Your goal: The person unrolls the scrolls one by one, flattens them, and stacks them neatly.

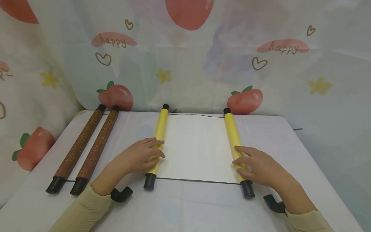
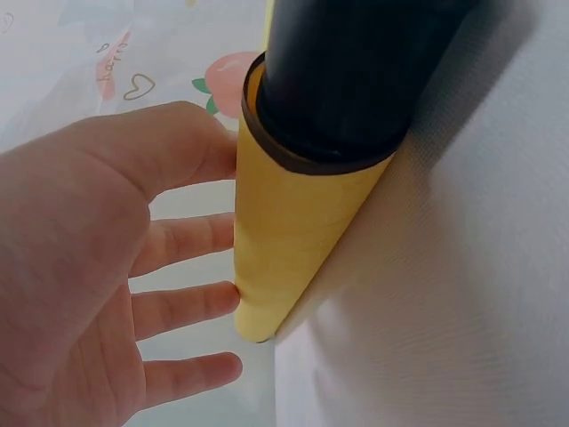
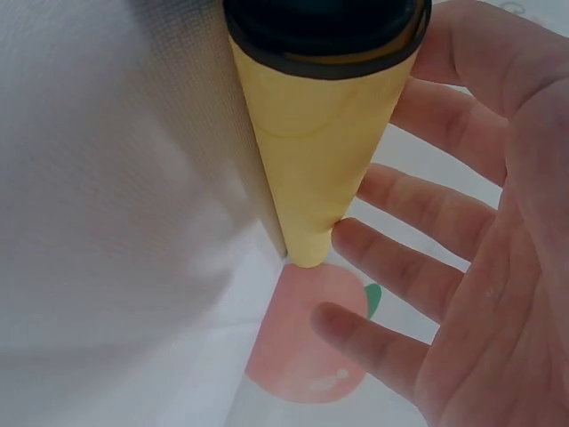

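- Across the middle of the table point(image 1: 290, 135) lay the open scroll point(image 1: 197, 148), white sheet stretched between two yellow rollers.
- Left hand point(image 1: 139, 156), fingers spread and straight, touched the left roller point(image 1: 158, 138).
- Right hand point(image 1: 258, 164), equally spread, pressed the right roller point(image 1: 233, 138).

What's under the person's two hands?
The left hand rests on the left yellow roller, the right hand on the right yellow roller. White scroll paper stretches between. The roller parts beneath the fingers are hidden.
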Available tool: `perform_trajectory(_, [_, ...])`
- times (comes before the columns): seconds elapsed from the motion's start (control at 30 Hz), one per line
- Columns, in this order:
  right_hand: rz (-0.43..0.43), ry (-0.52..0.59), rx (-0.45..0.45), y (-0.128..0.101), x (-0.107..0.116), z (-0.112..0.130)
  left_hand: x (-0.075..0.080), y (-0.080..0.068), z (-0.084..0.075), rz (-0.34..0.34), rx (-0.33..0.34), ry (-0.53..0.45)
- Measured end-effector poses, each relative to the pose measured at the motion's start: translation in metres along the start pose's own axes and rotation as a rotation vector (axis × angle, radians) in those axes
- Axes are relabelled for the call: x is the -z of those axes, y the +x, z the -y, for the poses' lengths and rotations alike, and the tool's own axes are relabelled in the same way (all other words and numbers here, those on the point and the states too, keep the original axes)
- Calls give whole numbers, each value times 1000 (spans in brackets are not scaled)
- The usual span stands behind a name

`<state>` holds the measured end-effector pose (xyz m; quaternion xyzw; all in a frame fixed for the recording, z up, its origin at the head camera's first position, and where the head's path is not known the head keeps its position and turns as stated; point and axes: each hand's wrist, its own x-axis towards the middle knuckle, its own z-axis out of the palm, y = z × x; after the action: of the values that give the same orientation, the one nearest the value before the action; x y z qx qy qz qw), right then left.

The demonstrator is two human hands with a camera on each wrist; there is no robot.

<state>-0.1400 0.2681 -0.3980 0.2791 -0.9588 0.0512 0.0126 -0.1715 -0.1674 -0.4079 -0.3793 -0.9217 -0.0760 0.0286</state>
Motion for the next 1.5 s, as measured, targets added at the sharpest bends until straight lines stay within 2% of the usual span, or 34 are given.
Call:
perform_trajectory(0.47, [-42,11,27,0,-1,-5,0,0,1,3,20,1])
perform_trajectory(0.9, [-32,8,13,-3,1,-7,-2,0,5,28,25,9])
perform_trajectory(1.27, [34,3,-59,-3,6,-6,-2,-1,8,-41,-32,43])
perform_trajectory(1.5, [55,12,-78,-4,5,-8,-3,0,8,-15,9,30])
